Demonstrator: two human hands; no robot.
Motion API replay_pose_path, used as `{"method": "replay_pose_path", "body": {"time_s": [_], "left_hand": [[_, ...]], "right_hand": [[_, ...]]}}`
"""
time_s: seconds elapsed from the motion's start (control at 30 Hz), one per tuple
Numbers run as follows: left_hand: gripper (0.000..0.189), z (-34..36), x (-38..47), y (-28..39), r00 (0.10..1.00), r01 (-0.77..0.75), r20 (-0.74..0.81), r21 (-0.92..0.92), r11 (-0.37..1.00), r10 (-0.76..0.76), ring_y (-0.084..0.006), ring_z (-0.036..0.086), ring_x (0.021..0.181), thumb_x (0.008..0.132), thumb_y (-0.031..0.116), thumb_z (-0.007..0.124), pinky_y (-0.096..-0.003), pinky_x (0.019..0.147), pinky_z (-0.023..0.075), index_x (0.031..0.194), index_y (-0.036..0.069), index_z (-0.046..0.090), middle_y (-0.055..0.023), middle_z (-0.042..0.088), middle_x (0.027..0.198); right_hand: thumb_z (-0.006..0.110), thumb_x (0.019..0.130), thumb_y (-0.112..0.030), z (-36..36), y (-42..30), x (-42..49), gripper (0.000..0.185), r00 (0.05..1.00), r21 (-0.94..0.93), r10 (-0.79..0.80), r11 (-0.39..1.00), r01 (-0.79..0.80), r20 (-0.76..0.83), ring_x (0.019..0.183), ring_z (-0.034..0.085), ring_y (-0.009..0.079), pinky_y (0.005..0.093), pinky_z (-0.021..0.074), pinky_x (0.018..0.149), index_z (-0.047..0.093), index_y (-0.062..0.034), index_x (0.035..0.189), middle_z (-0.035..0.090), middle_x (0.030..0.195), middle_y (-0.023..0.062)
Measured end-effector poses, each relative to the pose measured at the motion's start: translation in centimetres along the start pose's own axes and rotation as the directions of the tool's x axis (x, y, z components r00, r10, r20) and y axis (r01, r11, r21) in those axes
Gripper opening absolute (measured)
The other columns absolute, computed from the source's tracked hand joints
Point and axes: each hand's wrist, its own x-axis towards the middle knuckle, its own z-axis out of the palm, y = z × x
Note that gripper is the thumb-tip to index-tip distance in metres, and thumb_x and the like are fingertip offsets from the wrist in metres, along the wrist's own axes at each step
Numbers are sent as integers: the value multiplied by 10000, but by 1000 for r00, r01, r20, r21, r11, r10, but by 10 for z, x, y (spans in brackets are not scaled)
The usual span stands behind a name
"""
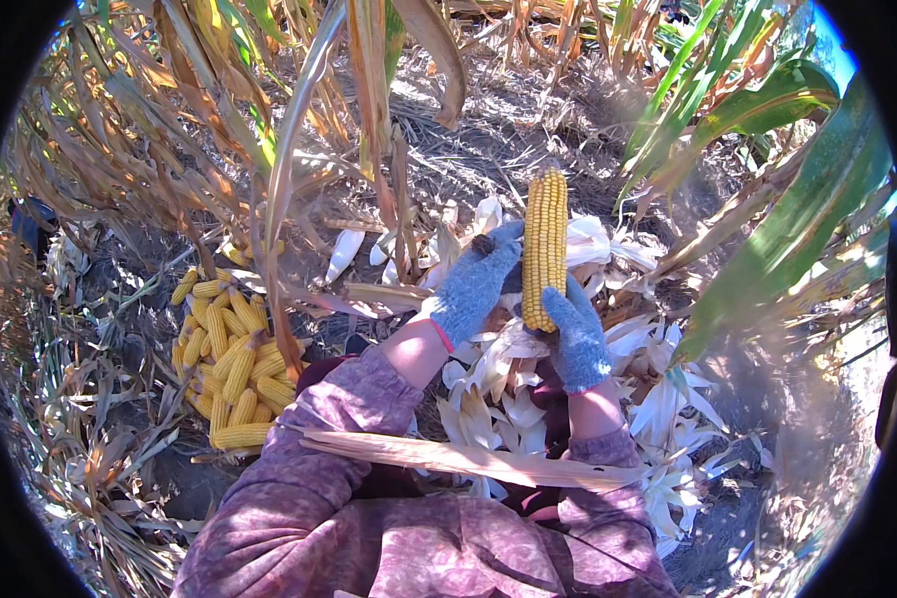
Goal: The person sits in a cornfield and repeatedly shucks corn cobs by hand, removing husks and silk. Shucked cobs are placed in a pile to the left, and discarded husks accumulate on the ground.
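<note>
A bare yellow ear of corn [545, 250] stands out in front of me, its tip pointing away. My right hand [579, 336], in a grey-blue knit glove, grips its lower end with the thumb across the front. Against the ear's left side is my left hand [469, 288], in a matching glove with a dark patch near the thumb. Some left fingers are hidden behind the ear. Pale husks [493, 366] lie beneath and around both hands. A long dry leaf [463, 457] lies across my forearms.
To my left is a heap of husked ears of corn [228, 359], with a few more just beyond it. Dry corn stalks [377, 112] rise ahead and to the left. A broad green corn leaf [785, 232] leans in from the right. Dry litter [97, 418] covers the ground at left.
</note>
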Motion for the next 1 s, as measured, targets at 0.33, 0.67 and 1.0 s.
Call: {"method": "replay_pose_path", "body": {"time_s": [0.33,0.67,1.0], "left_hand": [[795,6,-13,11,912,-237,100,920,-312,-398,-385,650,1153,704,461,894,-485,1002,506,1358,95,627,-169,691,1204],[491,10,0,19,972,-188,212,962,-200,106,-361,671,942,737,434,870,-488,851,526,1008,66,691,-130,681,997],[1002,12,0,13,944,-203,327,653,730,-30,-200,527,1343,751,249,929,-361,1116,459,1552,-1,380,-121,533,1501]], "right_hand": [[598,963,-411,-40,-19,0,614,1000,643,-11,766,5,6,852,668,254,357,563,687,506,19,1391,662,1141,172],[601,990,-483,-48,-11,1,645,999,544,-22,839,0,35,825,674,264,354,593,684,516,18,1387,680,1127,209],[626,974,-466,-31,-16,-7,726,990,456,-89,890,28,113,888,699,244,343,590,736,461,56,1452,650,1282,257]]}}
